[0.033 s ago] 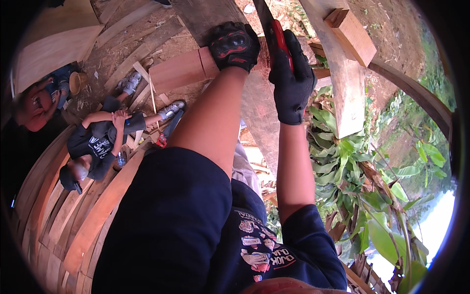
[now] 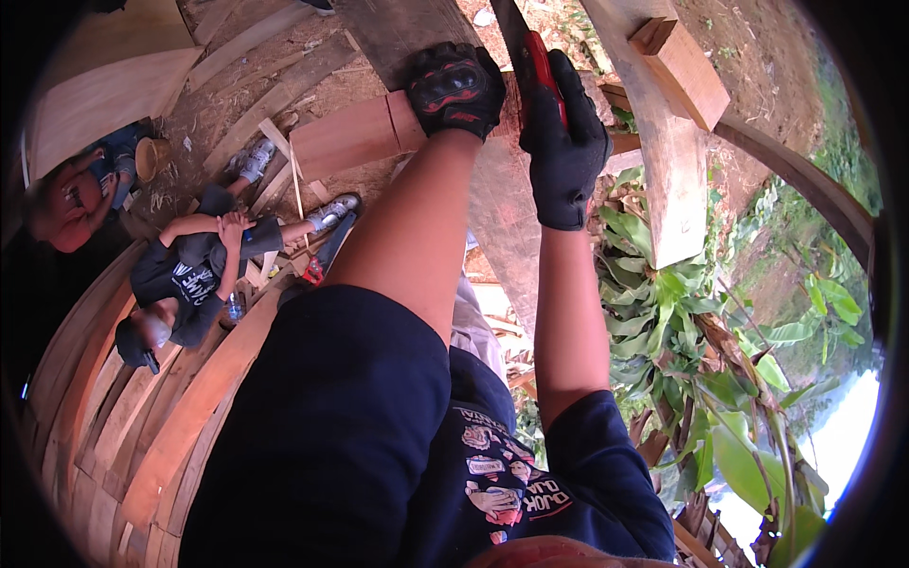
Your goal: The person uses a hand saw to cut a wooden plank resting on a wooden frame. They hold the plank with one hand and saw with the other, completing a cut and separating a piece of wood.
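My left hand (image 2: 454, 88), in a black glove with red padding, presses down on the end of a reddish wooden plank (image 2: 346, 137). Just to its right, my right hand (image 2: 563, 151), in a plain black glove, is closed around the red handle of a hand saw (image 2: 542, 62). The dark saw blade (image 2: 511, 24) runs up toward the top edge, beside the plank's end. A wide dark board (image 2: 502, 222) lies under both hands. Where the blade meets the wood is hidden by my hands.
Below at the left a person (image 2: 204, 270) in dark clothes sits on curved wooden planks (image 2: 142, 426), and another person (image 2: 71, 204) is at the far left. A pale beam with a block (image 2: 677, 151) stands at the upper right. Green leafy plants (image 2: 682, 322) fill the right.
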Tool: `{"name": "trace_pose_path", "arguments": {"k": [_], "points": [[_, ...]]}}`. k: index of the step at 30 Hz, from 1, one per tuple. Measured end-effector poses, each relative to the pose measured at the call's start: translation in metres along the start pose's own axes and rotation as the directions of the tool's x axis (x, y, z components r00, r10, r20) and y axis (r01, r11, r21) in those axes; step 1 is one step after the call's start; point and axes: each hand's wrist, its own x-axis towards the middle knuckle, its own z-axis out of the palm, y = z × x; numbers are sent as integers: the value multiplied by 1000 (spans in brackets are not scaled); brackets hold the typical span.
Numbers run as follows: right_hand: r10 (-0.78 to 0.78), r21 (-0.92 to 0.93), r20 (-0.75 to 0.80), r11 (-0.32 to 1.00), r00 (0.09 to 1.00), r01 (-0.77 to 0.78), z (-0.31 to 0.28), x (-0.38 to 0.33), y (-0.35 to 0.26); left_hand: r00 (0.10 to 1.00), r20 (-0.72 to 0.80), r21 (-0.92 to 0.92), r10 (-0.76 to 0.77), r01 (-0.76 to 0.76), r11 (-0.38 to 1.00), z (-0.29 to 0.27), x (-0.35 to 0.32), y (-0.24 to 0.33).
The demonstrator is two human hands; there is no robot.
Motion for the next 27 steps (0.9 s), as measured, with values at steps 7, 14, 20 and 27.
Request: {"name": "trace_pose_path", "arguments": {"k": [7, 14, 20, 27], "points": [[84, 131, -3, 988, 996, -83, 17, 13, 6, 1000, -3, -48, -17, 17, 999, -11, -4, 1], [-14, -2, 27, 1000, 1000, 14, 11, 10, 12, 998, 59, 15, -21, 20, 1000, 1, -2, -1], [11, -62, 66, 998, 998, -7, -6, -10, 7, 991, 118, -9, -65, 66, 998, -8, 0, 5], [311, 22, 96, 949, 945, -315, -40, -74, -23, 997, 75, 16, -20, 19, 1000, 23, 3, -7]]}}
